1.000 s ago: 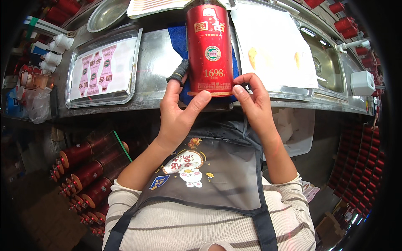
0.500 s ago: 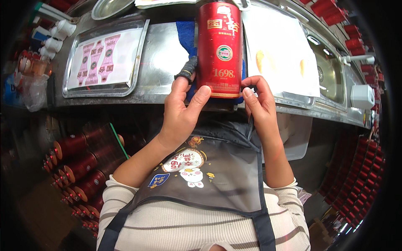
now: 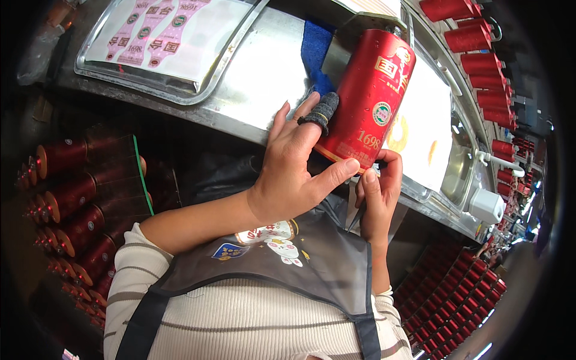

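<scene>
A glossy red bottle (image 3: pixel 375 90) with gold lettering and a round green-and-white emblem lies tilted over the metal worktop, its base toward me. My left hand (image 3: pixel 294 156) grips its lower left side, thumb pressed near the base rim, other fingers along the side. A grey cloth cover (image 3: pixel 321 114) held by bands sits on one of its fingers. At the base's right corner is my right hand (image 3: pixel 381 195), thumb and forefinger close together by the rim. A thin dark pointed tool (image 3: pixel 356 217), its exact kind unclear, sticks out below that hand's fingers.
A blue cloth (image 3: pixel 316 54) lies left of the bottle. Further left, a metal tray (image 3: pixel 207 90) holds a sheet of pink labels (image 3: pixel 153 27). White paper (image 3: pixel 429 108) with yellowish stains lies to the right, beside a sink (image 3: pixel 461 174). Several red bottles (image 3: pixel 69 198) are stacked below left.
My view has turned, so the worktop slants. The bottle now leans to the right and shows more of its shoulder. My left hand has spread along its side, thumb reaching further across the base.
</scene>
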The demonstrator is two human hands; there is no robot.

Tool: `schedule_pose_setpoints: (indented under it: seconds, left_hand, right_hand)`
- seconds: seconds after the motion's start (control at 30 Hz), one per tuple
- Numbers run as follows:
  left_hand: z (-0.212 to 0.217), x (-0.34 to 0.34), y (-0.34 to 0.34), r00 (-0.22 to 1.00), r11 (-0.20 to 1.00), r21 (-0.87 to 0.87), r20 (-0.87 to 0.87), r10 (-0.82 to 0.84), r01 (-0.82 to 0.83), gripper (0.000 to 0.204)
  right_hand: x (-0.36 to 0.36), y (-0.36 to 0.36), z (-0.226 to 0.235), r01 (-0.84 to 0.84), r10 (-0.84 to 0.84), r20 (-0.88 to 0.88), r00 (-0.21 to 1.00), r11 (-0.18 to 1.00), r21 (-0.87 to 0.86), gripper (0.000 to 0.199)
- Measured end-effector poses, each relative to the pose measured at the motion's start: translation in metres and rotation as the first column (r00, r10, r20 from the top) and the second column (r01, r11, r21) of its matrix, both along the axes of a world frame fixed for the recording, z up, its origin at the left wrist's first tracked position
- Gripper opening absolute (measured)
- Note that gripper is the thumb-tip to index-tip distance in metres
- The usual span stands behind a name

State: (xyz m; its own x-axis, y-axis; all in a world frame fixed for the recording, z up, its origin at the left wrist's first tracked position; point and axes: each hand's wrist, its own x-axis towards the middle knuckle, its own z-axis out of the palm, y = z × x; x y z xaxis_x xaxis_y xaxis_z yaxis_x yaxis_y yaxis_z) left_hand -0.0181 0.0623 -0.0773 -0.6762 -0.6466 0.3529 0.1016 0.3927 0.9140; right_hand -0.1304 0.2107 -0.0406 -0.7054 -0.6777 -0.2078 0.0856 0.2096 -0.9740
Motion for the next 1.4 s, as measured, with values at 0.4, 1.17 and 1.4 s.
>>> schedule_pose_setpoints:
  seconds: [0.4,1.17,1.4]
  left_hand:
    - [-0.015,0.009,-0.001,0.972,0.841,0.523,-0.235,-0.014,0.139,0.026]
    - [-0.008,0.050,0.012,0.985,0.983,-0.185,0.169,0.045,-0.013,0.033]
    - [0.002,0.048,0.012,0.977,0.908,-0.414,0.166,0.136,-0.056,0.038]
  right_hand:
    - [0.004,-0.004,-0.004,0.043,-0.043,-0.104,0.994,0.999,-0.004,0.046]
    - [0.002,-0.005,-0.002,0.040,-0.042,-0.064,0.997,0.999,-0.023,0.034]
    - [0.001,-0.006,-0.002,0.007,-0.009,-0.030,1.000,0.997,-0.073,0.031]
